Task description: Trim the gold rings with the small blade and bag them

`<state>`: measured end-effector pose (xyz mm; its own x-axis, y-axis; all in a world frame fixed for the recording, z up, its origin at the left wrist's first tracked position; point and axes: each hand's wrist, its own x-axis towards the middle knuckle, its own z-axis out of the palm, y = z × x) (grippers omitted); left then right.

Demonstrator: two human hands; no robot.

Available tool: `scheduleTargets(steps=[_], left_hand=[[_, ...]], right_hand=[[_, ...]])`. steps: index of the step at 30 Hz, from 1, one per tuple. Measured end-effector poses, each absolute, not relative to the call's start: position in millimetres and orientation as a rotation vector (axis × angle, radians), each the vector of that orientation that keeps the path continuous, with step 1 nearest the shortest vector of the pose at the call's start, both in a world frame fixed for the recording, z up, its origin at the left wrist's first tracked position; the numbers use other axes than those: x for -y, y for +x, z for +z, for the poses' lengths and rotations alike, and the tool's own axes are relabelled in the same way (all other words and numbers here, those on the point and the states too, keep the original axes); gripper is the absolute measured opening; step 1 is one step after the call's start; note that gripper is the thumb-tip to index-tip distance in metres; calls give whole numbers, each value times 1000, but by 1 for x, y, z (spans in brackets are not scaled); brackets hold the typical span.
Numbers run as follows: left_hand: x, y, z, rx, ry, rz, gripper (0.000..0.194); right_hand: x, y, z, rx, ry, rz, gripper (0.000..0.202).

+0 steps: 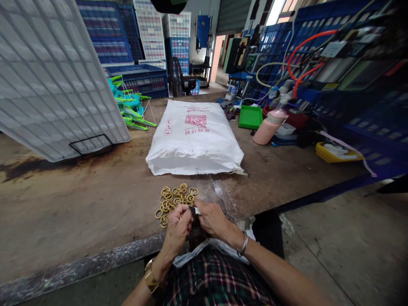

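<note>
Close together at the table's front edge, both my hands are closed. My left hand (179, 226) is in a fist with the thumb on top; what is inside it is hidden. My right hand (214, 217) has its fingers curled toward the left one. A small piece, dark at one end and whitish at the other (194, 210), shows between the two hands; its kind is not clear. A loose pile of brass-coloured rings (174, 199) lies on the table just beyond my fingers.
Past the rings lies a white woven sack (194, 136) with red print. A white plastic crate (63, 85) stands tilted at the left, near green and blue plastic parts (132, 106). At right are a green tray (250, 117), a pink bottle (268, 127) and a yellow tray (338, 154).
</note>
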<state>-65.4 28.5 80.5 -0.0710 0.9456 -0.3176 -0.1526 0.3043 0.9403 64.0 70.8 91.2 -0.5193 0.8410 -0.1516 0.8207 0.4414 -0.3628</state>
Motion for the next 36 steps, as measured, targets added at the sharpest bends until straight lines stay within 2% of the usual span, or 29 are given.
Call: scheduleTargets(steps=[5,14,20,26,36], left_hand=[[-29,-68,78,-1227,767,1108,30],[-16,-67,99,-1033,620,1080,32],[-21,-69,94,-888,316,1112,34],[-21,-73,90,-910,289,1125,30],[-26,-73,84,-752,136,1123,28]], right_hand=[[-74,59,90,2650,-1609,592,29],[-103,64,74,2501,-1759,487,23],[-128,60,73,2312,-1739,423,19],[-145,43,75,2358,-1733,393,22],[-141,46,70,2324,-1664,447,13]])
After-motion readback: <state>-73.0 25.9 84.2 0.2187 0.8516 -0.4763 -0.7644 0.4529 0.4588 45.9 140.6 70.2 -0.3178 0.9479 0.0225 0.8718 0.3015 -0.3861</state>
